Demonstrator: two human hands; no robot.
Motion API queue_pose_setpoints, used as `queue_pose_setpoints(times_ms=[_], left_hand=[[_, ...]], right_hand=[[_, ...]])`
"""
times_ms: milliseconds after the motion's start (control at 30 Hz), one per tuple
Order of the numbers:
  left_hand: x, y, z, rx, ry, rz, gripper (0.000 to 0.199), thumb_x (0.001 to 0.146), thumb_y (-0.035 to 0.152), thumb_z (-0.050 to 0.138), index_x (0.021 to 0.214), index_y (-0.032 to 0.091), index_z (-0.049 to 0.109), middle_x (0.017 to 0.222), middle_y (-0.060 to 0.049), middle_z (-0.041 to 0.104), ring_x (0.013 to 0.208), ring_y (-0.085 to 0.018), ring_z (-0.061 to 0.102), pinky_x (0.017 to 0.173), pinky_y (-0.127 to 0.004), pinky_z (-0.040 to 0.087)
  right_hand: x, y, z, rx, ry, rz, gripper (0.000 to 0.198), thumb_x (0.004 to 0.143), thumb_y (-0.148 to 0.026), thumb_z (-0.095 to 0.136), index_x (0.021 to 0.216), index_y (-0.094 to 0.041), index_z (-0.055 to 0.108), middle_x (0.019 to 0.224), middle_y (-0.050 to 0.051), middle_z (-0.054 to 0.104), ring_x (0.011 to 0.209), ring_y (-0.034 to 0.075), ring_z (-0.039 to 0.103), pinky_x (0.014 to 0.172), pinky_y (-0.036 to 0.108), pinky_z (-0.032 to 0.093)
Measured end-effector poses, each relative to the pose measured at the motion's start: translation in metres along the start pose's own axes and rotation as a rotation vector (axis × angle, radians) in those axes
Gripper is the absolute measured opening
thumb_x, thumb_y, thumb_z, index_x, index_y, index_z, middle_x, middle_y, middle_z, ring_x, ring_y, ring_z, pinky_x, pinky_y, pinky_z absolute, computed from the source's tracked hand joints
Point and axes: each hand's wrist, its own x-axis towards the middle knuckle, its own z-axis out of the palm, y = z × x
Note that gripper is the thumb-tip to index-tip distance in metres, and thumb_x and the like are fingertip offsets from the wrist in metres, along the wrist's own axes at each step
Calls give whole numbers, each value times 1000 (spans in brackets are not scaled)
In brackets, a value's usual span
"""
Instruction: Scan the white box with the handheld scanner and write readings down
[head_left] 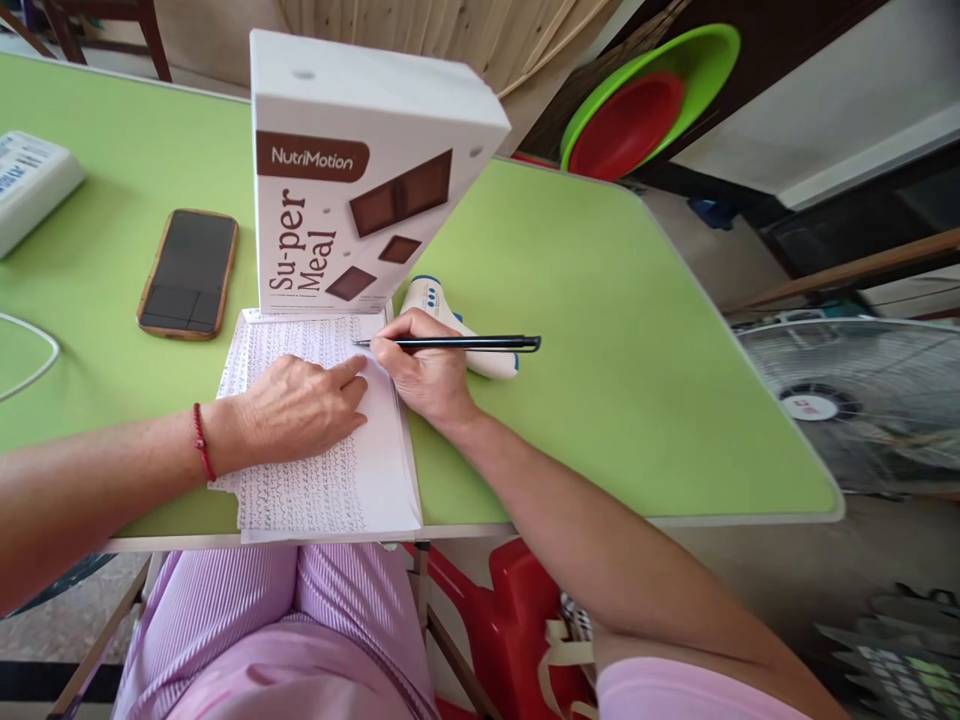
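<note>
My right hand [427,372] grips a dark pen [480,343], whose tip meets a sheet of paper [386,440] at the table's near edge. Rows of small handwriting cover the left and middle of the sheet, with a blank strip at its right. My left hand [307,408] lies on the paper, fingers stretched toward the pen tip. More sheets show beneath the top one. Just behind the paper stands a white NutriMotion box [367,190]. A white handheld device with blue buttons, perhaps a thermometer gun [491,362], lies partly behind my right hand.
The green table [600,400] carries a phone [189,272], a white box-shaped item [34,190] and a white cable [49,360] on the left. Beyond its right edge are a fan [847,400] and green and red basins [645,100]. A red stool [517,620] is below.
</note>
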Motion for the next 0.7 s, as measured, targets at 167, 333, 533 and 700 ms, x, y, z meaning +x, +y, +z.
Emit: queue_pose_setpoints(times_ms=[167, 333, 533, 700], left_hand=[[0, -1, 0, -11, 7, 3, 32, 103, 29, 44, 98, 10, 70, 119, -15, 72, 46, -14, 55, 39, -34, 21], [-1, -2, 0, -8, 21, 6, 32, 102, 29, 44, 96, 11, 70, 119, -15, 73, 46, -13, 54, 39, -33, 20], [-1, -1, -1, 2, 2, 0, 32, 103, 32, 47, 96, 11, 70, 123, -13, 72, 49, -14, 57, 41, -34, 17], [-1, -2, 0, -9, 14, 2, 30, 102, 32, 49, 96, 11, 70, 124, -14, 72, 49, -14, 57, 41, -33, 19]], right_hand=[[1, -1, -1, -14, -22, 4, 15, 81, -29, 60, 67, -26, 55, 64, -3, 60, 61, 14, 52, 61, 30, 49], [0, 1, -1, -34, -18, -3, 15, 81, -28, 59, 67, -26, 54, 64, -3, 58, 61, 14, 51, 61, 30, 48], [0, 0, -1, -2, -11, -8, 17, 81, -28, 60, 66, -26, 53, 62, -4, 58, 58, 14, 51, 60, 30, 47], [0, 0, 1, 34, 30, -26, 15, 81, -25, 59, 67, -26, 53, 62, -4, 58, 58, 14, 52, 59, 30, 47]])
